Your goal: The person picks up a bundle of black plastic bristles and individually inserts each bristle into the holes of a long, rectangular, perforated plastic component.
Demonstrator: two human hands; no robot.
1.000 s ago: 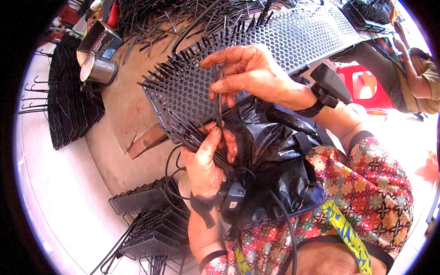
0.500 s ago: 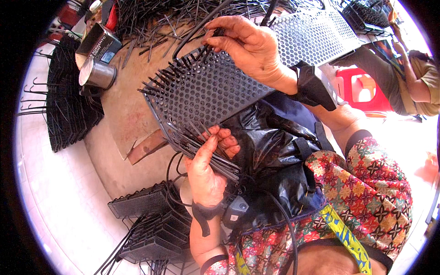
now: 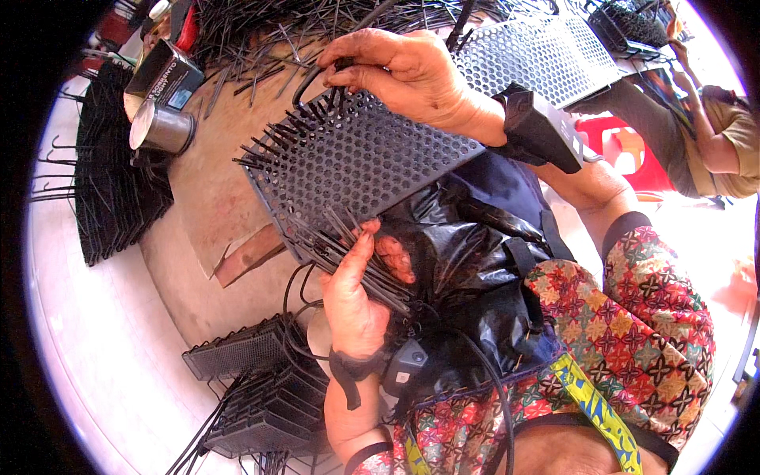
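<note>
A dark perforated panel [image 3: 356, 158] full of round holes lies tilted before me, over a black plastic covering [image 3: 467, 229] on my lap. Short black strips [image 3: 277, 134] stick up in a row from its far left edge. My left hand [image 3: 356, 293] is closed round a bundle of thin black strips [image 3: 317, 241], next to the panel's near left corner. At the panel's far corner my right hand [image 3: 427, 79] pinches a dark strip [image 3: 343, 65] between thumb and fingers; the fingers partly hide it.
Loose black strips [image 3: 261, 36] are heaped at the back. A metal can [image 3: 165, 128] and a dark box [image 3: 166, 75] stand at the far left. Another perforated panel [image 3: 538, 59] lies behind my right hand. Black racks [image 3: 261, 404] are stacked at lower left. A person [image 3: 716, 138] sits beyond a red stool [image 3: 633, 154].
My right hand has shifted left along the panel's far edge, still pinching. The left hand keeps its bundle, nearly unmoved.
</note>
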